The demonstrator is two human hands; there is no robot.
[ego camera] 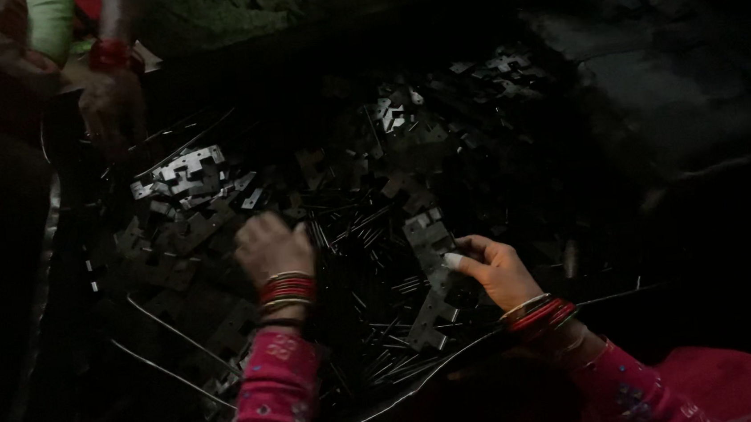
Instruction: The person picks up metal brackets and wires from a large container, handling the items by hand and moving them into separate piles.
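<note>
Flat grey metal hinge plates (426,234) look hard, thin and sharp-edged; right hand (496,268) pinches one's edge, left hand (269,246) curls closed over thin dark metal pins (371,274).

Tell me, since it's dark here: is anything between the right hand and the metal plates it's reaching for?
Nothing visible. The right hand already rests its fingers on the plates, beside the thin rods.

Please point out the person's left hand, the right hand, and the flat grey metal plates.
left hand (271,244), head view, back of hand.
right hand (496,268), head view, back of hand.
flat grey metal plates (185,168), head view, lit top plate.
</note>
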